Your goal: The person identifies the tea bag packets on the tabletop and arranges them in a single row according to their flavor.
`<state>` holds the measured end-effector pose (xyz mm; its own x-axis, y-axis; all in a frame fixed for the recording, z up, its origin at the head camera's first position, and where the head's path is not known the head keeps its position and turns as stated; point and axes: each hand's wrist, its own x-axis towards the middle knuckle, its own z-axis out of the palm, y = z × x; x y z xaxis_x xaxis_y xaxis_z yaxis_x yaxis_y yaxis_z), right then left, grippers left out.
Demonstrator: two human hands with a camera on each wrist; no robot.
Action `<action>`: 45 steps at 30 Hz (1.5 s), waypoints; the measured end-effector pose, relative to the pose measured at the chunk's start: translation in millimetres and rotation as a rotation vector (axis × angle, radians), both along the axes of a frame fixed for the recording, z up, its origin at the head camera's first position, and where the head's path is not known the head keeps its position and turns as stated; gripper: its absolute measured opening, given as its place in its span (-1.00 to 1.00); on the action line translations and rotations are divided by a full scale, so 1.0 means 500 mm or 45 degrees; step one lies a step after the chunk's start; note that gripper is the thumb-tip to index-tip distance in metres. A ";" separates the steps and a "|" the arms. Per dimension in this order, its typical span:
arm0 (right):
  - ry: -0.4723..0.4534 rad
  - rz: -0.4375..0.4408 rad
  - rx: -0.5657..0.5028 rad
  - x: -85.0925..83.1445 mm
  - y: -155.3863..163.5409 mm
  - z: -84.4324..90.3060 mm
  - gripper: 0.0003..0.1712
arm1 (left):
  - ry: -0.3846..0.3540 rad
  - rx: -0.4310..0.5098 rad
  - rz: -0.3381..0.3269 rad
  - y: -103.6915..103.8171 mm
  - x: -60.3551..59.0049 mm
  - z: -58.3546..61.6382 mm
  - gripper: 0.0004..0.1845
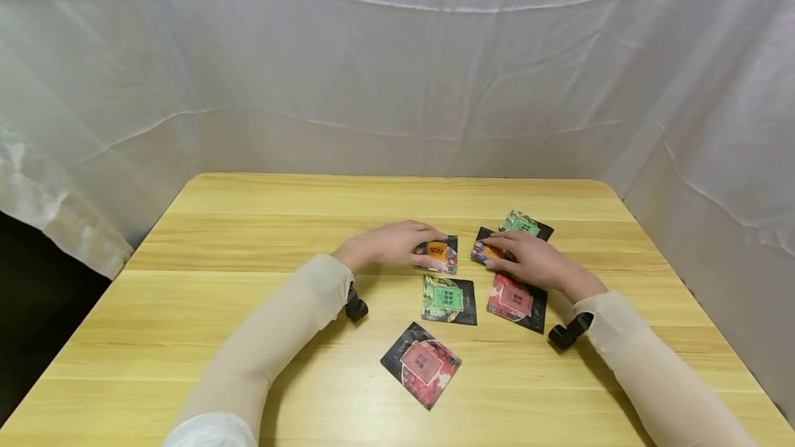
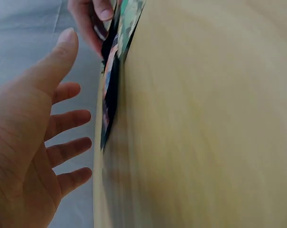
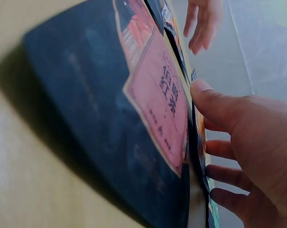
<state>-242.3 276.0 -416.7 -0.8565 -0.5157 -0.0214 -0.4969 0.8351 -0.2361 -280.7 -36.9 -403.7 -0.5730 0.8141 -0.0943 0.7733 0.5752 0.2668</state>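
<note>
Several flat square sachets with black ends and coloured labels lie on the table. In the head view my left hand [image 1: 397,243] reaches over an orange-labelled sachet [image 1: 437,252], thumb and fingers spread at its two sides. The left wrist view shows the thumb wide of the loosely bent fingers, with the sachet [image 2: 110,102] just beyond the fingertips. My right hand [image 1: 537,261] is over another orange-labelled sachet [image 1: 487,248]. Seen from the right wrist, its thumb [image 3: 214,102] and fingertips come right up to that sachet, the fingers extended.
A green-labelled sachet [image 1: 448,300] and a pink-labelled one [image 1: 421,364] lie nearer the front. Beside the right hand are another green-labelled sachet [image 1: 528,225] behind and a pink-labelled one [image 1: 517,302] in front. A pale curtain [image 1: 397,74] hangs around the wooden table [image 1: 279,199].
</note>
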 end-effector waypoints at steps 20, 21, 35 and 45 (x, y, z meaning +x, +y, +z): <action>-0.006 0.004 0.001 0.010 -0.006 0.004 -0.30 | 0.009 -0.181 -0.037 0.005 -0.005 -0.005 -0.33; -0.005 0.004 0.002 0.010 -0.006 0.005 -0.30 | 0.012 -0.180 -0.030 0.003 -0.006 -0.005 -0.34; -0.012 -0.003 -0.013 0.012 -0.008 0.005 -0.30 | 0.062 -0.216 0.036 -0.028 -0.016 -0.008 -0.40; -0.006 -0.005 -0.012 0.010 -0.006 0.005 -0.30 | 0.170 -0.242 0.130 -0.061 -0.013 0.003 -0.28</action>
